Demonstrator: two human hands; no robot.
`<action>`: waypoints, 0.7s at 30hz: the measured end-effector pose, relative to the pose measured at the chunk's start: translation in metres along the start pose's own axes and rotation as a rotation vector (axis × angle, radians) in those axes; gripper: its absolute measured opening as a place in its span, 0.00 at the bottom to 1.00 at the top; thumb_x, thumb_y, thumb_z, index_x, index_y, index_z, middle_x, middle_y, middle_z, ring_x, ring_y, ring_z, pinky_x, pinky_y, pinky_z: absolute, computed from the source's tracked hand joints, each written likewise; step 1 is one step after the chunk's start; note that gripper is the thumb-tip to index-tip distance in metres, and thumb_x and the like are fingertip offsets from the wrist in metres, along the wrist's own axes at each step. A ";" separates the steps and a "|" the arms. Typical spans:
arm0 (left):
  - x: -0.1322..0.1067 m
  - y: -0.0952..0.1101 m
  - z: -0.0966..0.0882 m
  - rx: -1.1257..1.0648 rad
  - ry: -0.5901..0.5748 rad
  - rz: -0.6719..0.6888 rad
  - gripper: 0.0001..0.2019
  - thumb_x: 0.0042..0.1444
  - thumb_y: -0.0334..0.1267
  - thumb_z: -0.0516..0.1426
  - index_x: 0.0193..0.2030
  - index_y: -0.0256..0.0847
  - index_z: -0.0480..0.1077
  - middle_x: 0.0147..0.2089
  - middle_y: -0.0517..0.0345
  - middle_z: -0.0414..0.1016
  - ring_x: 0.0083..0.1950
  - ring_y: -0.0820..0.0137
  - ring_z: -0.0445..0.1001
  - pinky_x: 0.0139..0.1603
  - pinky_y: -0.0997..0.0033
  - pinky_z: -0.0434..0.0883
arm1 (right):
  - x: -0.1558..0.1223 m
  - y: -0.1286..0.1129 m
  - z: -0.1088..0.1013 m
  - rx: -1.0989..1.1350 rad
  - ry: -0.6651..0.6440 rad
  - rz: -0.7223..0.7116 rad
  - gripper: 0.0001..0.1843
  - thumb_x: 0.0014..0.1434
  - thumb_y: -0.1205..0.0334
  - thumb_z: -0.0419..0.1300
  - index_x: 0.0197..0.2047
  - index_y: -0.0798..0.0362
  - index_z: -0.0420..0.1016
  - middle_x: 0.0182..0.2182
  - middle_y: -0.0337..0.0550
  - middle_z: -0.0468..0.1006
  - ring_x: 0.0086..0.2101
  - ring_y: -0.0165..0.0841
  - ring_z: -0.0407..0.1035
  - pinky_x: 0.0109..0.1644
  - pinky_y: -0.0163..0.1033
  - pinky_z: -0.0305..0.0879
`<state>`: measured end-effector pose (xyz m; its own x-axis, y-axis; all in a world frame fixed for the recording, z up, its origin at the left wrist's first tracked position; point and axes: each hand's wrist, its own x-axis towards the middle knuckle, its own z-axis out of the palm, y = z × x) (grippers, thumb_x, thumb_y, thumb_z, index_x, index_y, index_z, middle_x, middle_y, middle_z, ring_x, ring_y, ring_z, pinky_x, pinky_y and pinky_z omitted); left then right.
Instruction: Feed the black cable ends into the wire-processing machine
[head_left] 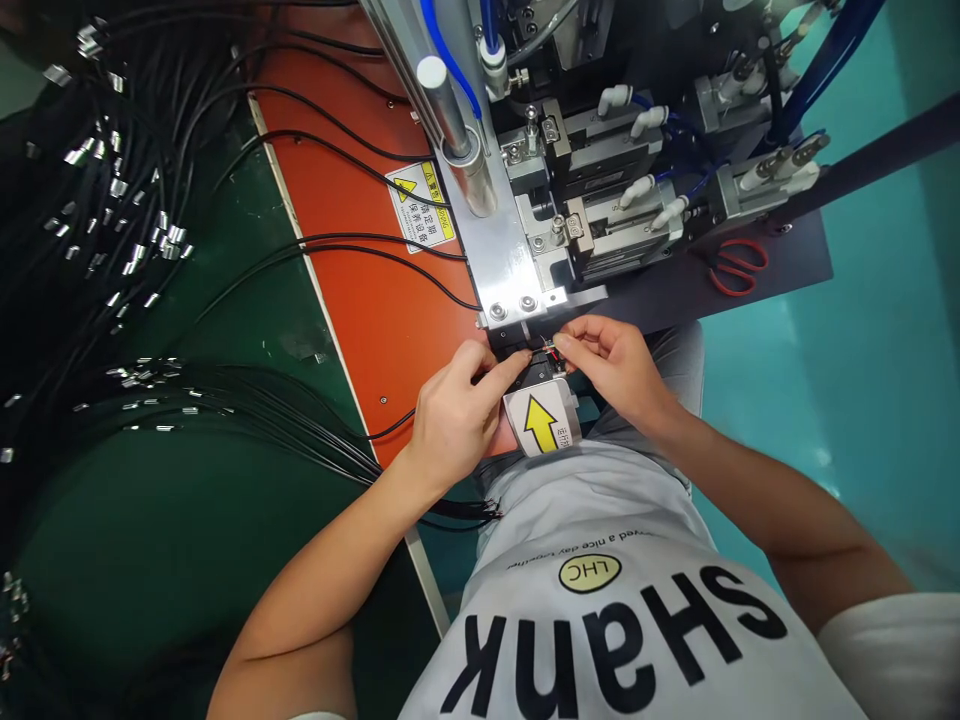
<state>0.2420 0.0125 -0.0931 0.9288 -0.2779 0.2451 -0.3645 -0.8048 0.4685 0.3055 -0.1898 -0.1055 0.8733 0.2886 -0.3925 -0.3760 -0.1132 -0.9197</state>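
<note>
My left hand [457, 410] pinches a thin black cable [390, 428] and presses its end toward the small black fixture [537, 368] at the front of the machine. My right hand [611, 362] pinches the cable's tip with fine red wires [550, 346] at the same fixture. Both hands meet just below the aluminium plate [499, 255] of the machine. A white label with a yellow arrow [541, 420] sits right under the hands.
Several black cables with metal ends [127, 240] lie piled on the green mat [172, 520] at left. An orange plate [375, 290] carries a warning sticker [421, 205]. Pneumatic cylinders with blue hoses [645, 190] stand behind. Red scissors [739, 265] lie at right.
</note>
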 end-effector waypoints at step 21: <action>0.001 0.001 0.000 0.019 0.003 -0.007 0.17 0.65 0.29 0.50 0.55 0.43 0.72 0.36 0.56 0.64 0.35 0.73 0.68 0.31 0.76 0.66 | 0.000 0.000 0.001 0.003 -0.002 -0.020 0.12 0.58 0.53 0.66 0.34 0.54 0.75 0.28 0.39 0.76 0.28 0.29 0.68 0.33 0.36 0.66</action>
<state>0.2428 0.0112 -0.0917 0.9311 -0.2710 0.2443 -0.3567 -0.8165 0.4540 0.3050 -0.1893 -0.1056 0.8802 0.2923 -0.3739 -0.3593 -0.1041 -0.9274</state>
